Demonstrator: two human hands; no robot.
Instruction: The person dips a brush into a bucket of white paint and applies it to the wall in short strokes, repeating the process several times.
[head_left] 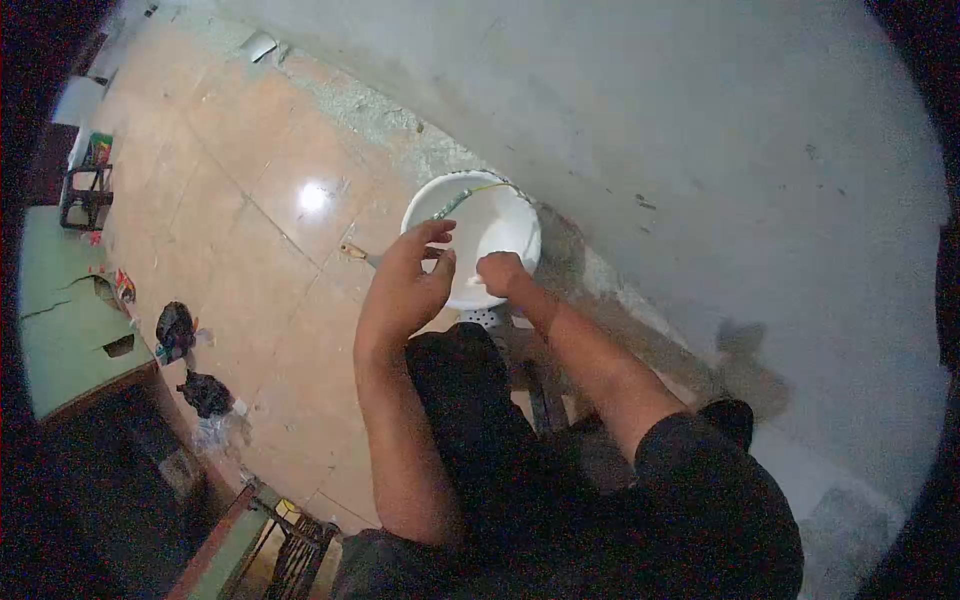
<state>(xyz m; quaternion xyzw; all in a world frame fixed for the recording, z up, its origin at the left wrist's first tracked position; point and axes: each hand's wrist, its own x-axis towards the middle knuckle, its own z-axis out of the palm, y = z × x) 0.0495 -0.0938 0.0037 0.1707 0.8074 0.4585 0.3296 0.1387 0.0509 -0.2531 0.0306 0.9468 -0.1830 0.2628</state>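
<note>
A white bucket [412,208] stands in front of me beside the wall, its wire handle with a grey-green grip [453,204] lying across the rim. Over the bucket's near left side is my left hand [412,275], fingers curved and thumb apart, with nothing visible between them. My right hand [503,275] is closed over the bucket's right part. A small whitish bit shows beside its fingers, but what it holds is hidden. White material [508,235] appears inside the bucket.
A wooden-handled tool [353,251] lies on the tiled floor [270,180] left of the bucket. Black plastic bags [207,394] and litter lie further left, by a green surface [75,330]. The grey wall [700,150] rises at the right.
</note>
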